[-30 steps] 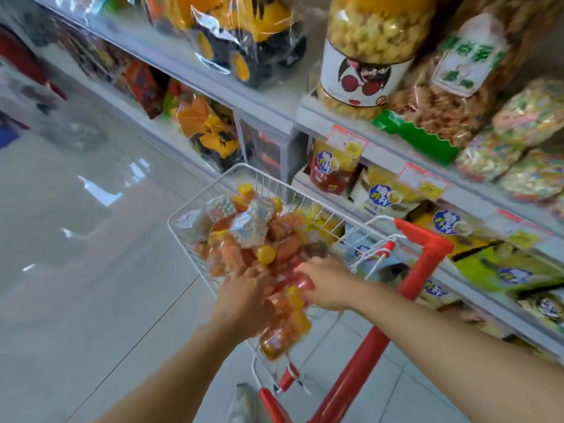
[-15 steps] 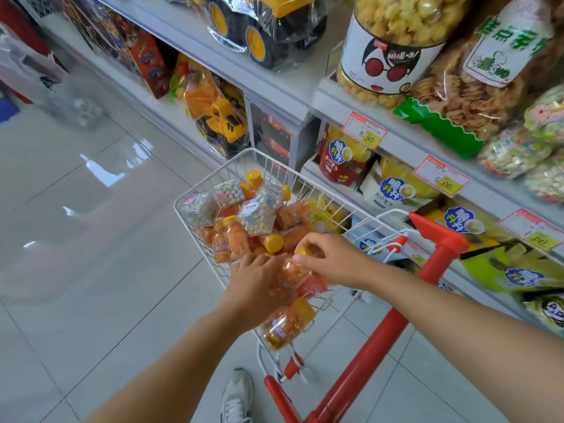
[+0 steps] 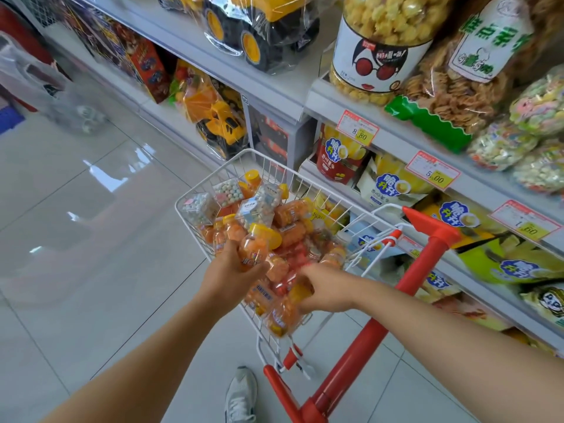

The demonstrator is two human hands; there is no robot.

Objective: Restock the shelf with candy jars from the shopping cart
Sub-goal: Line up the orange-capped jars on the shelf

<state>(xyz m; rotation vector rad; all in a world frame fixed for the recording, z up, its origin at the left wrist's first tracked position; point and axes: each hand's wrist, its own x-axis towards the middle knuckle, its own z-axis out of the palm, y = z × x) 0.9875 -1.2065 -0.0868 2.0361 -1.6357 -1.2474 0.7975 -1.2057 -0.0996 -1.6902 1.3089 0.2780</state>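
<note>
A small white wire shopping cart (image 3: 195, 190) with a red handle (image 3: 433, 227) stands in front of me, filled with several orange candy jars with yellow lids and clear cube boxes of coloured candy balls (image 3: 227, 193). My left hand (image 3: 232, 270) holds an upright orange candy jar (image 3: 254, 248) above the cart's near side. My right hand (image 3: 323, 293) reaches down into the cart's near corner, fingers curled around an orange jar (image 3: 283, 312) lying in the pile.
White shelves (image 3: 305, 96) run along the right, holding snack bags, a big popcorn jar (image 3: 381, 47), wrapped toy trucks (image 3: 259, 29) and price tags. The tiled floor (image 3: 91, 239) spreads to the left. My shoe (image 3: 241, 395) shows below the cart.
My left hand has lifted an orange jar up out of the pile. My right hand has dropped lower into the cart's near corner. The view has tilted down.
</note>
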